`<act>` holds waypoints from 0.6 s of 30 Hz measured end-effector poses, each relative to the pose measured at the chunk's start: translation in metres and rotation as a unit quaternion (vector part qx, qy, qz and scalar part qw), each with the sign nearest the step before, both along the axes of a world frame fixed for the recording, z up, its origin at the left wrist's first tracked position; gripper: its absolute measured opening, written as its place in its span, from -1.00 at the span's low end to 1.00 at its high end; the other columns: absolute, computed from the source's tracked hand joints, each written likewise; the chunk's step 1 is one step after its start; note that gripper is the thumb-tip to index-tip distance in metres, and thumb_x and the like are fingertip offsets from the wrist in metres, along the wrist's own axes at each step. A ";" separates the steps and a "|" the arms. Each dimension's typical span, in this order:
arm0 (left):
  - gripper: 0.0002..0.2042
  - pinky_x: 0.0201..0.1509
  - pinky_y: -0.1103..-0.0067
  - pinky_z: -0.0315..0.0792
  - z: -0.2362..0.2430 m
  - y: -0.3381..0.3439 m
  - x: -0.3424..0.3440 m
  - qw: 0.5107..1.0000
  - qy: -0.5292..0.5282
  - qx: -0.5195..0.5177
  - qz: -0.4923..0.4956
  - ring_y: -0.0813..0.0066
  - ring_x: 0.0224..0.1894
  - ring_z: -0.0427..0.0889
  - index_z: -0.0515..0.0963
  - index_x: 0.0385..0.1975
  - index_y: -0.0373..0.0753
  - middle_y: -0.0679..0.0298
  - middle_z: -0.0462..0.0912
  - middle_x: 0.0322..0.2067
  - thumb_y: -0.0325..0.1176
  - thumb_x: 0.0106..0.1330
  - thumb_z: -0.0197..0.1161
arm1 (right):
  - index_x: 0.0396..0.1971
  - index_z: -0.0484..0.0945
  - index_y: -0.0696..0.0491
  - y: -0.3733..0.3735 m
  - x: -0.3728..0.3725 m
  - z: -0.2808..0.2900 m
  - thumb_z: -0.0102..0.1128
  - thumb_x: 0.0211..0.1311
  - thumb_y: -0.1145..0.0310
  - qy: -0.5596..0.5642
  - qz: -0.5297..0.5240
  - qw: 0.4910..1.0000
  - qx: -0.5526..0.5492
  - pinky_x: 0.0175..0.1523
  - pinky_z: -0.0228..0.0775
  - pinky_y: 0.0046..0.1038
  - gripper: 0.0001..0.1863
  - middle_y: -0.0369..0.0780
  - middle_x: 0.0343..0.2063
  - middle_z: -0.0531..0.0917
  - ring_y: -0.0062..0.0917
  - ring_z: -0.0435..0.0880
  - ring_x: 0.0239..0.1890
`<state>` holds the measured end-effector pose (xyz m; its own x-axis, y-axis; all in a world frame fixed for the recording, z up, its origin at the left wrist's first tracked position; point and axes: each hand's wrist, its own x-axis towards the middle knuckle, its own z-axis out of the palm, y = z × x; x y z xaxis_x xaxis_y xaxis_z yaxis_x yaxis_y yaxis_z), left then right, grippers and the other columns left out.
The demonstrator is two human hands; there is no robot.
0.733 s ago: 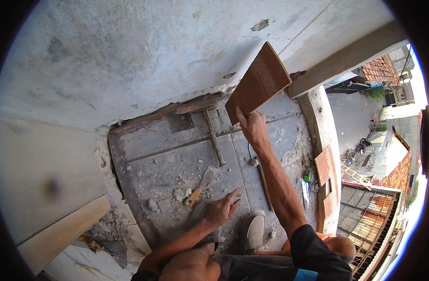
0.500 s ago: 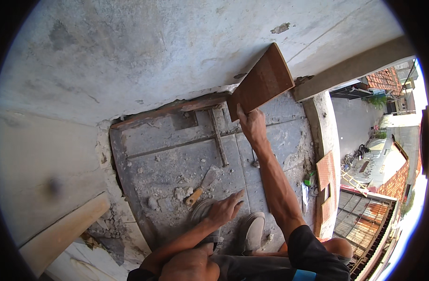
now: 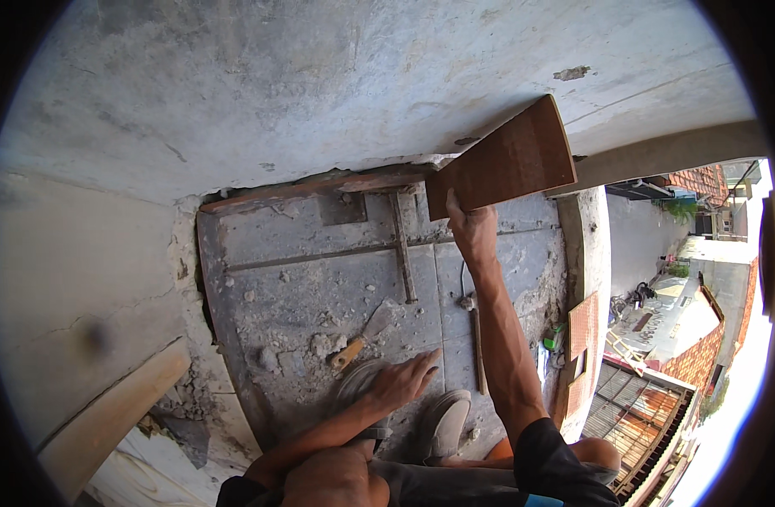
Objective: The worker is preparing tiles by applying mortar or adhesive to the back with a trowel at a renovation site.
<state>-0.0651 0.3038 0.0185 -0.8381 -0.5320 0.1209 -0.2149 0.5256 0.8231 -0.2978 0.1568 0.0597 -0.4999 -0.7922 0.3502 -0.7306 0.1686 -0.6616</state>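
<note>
My right hand (image 3: 474, 232), at the end of a stretched arm, grips a flat reddish-brown tile (image 3: 514, 160) by its near left corner. The tile is tilted up beside the pale wall, above the far end of the floor; whether it touches the wall I cannot tell. My left hand (image 3: 404, 379) holds nothing, its fingers stretched out over the floor by my shoes. Closest to it lies a scraper (image 3: 349, 353) with a yellowish handle, its blade dusted grey. A thin metal bar (image 3: 402, 249) lies farther off, and a long-handled tool (image 3: 479, 346) rests partly behind my right forearm.
Rubble chunks (image 3: 278, 362) and dust cover the grey floor (image 3: 320, 291). A stained wall (image 3: 235, 93) rises at the far side. On the right, tiles (image 3: 583, 359) lean by a low ledge (image 3: 586, 237), with a drop to a street and roofs beyond. A green object (image 3: 554, 338) lies nearby.
The tile and my right hand have shifted right in the picture, and the tile now slants lower. The view has moved slightly too. My left hand keeps about the same pose.
</note>
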 end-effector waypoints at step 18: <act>-0.61 -0.50 0.53 0.51 -0.006 -0.001 -0.001 1.000 0.011 0.006 -0.006 0.29 -0.38 0.61 0.29 0.05 -0.26 0.14 0.54 -0.20 -0.33 0.22 0.06 | -0.39 0.48 0.18 0.025 0.005 0.021 0.04 0.13 0.34 -0.019 -0.004 1.000 0.012 -0.38 0.34 -0.27 -0.81 0.01 -0.48 0.54 -0.09 0.54 -0.45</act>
